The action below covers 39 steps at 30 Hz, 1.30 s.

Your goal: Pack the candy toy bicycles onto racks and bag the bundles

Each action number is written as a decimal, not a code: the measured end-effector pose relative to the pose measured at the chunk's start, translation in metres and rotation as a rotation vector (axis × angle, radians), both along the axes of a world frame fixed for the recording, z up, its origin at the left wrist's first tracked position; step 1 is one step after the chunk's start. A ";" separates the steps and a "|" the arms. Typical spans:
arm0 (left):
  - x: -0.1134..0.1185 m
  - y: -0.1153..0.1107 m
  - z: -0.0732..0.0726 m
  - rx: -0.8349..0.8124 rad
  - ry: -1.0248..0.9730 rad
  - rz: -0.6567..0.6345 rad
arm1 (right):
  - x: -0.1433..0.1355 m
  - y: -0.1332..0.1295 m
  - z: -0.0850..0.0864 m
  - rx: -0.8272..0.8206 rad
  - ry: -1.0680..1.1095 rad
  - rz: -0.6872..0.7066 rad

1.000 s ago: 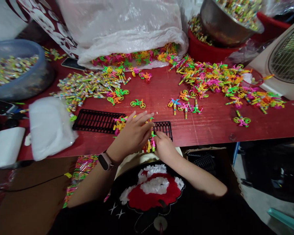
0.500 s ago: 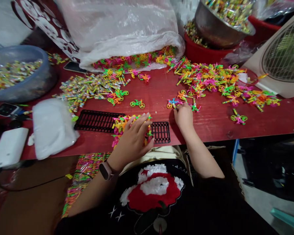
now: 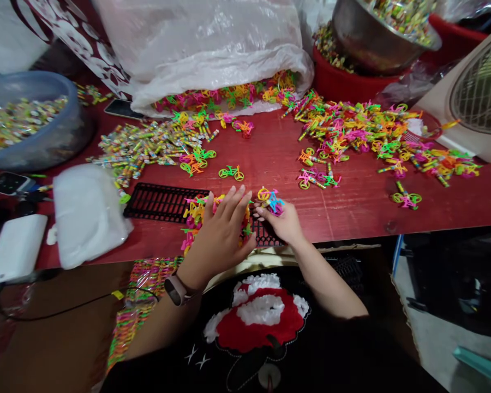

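Note:
My left hand (image 3: 223, 229) lies spread and palm down over a cluster of colourful toy bicycles (image 3: 194, 210) on a black plastic rack (image 3: 163, 203). Just right of it, above the rack's right end, my right hand (image 3: 281, 221) pinches a toy bicycle (image 3: 275, 202) in blue, yellow and purple. A green toy bicycle (image 3: 231, 173) lies behind the rack. Right of that are loose bicycles with printed tubes (image 3: 317, 177). The rack's middle is hidden under my left hand and the cluster.
A tube pile (image 3: 147, 144) and a large bicycle pile (image 3: 352, 128) lie on the red table (image 3: 352, 202). Around them are a blue basin (image 3: 36, 150), a white plastic bag (image 3: 213, 49), a plastic-wrapped stack (image 3: 88, 218), a red tub (image 3: 352, 87) and a fan (image 3: 474, 98).
My right hand has moved left and toward me, from the loose bicycles to the rack's right end, lifting the blue, yellow and purple bicycle. My left hand has stayed over the cluster.

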<state>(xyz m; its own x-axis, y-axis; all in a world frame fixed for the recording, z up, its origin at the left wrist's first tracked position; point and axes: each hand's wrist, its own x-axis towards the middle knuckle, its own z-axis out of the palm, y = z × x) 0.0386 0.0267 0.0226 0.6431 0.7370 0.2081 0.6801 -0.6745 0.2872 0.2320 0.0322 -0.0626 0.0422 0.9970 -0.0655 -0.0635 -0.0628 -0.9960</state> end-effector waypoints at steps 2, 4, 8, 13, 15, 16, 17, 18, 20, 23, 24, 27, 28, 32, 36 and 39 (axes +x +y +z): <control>0.000 0.001 -0.002 -0.012 0.004 0.000 | -0.006 -0.001 -0.004 0.053 -0.120 0.008; -0.001 0.000 -0.001 -0.022 -0.007 0.001 | -0.008 -0.003 -0.006 0.147 -0.321 -0.016; -0.007 -0.001 0.003 -0.055 -0.066 -0.043 | -0.008 -0.008 -0.005 0.281 -0.642 -0.028; -0.010 0.000 0.005 -0.059 -0.064 -0.073 | -0.006 -0.004 0.001 0.314 -0.802 0.071; -0.010 0.000 0.005 -0.072 -0.060 -0.067 | -0.006 -0.001 0.005 0.297 -0.850 0.113; -0.010 0.000 0.005 -0.079 -0.063 -0.064 | -0.006 0.000 0.008 0.282 -0.875 0.130; -0.009 0.001 0.005 -0.084 -0.068 -0.061 | -0.006 0.002 0.010 0.266 -0.899 0.144; -0.009 0.001 0.005 -0.085 -0.072 -0.059 | -0.007 0.002 0.013 0.250 -0.922 0.155; -0.009 0.001 0.004 -0.079 -0.074 -0.058 | -0.008 0.002 0.018 0.223 -0.966 0.171; -0.008 0.000 0.003 -0.069 -0.057 -0.052 | -0.012 0.001 0.023 0.203 -1.024 0.195; -0.008 0.001 0.003 -0.067 -0.049 -0.048 | -0.013 0.000 0.024 0.200 -1.041 0.205; -0.007 0.001 0.002 -0.062 -0.025 -0.042 | -0.017 -0.001 0.023 0.205 -1.060 0.207; -0.007 0.001 0.002 -0.061 -0.017 -0.043 | -0.017 -0.001 0.021 0.210 -1.056 0.197; -0.006 0.001 0.002 -0.047 0.007 -0.049 | -0.016 -0.002 0.011 0.258 -0.986 0.132; -0.006 -0.001 0.003 -0.038 -0.022 -0.047 | -0.012 -0.003 0.001 0.279 -0.784 0.089; -0.005 0.002 0.005 -0.034 -0.049 -0.015 | -0.003 -0.003 0.002 0.283 -0.602 0.134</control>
<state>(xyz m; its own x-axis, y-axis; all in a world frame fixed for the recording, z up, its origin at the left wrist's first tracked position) 0.0337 0.0288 0.0273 0.6438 0.7344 0.2149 0.6545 -0.6740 0.3427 0.2294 0.0292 -0.0603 -0.1354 0.9713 0.1954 0.4978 0.2372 -0.8342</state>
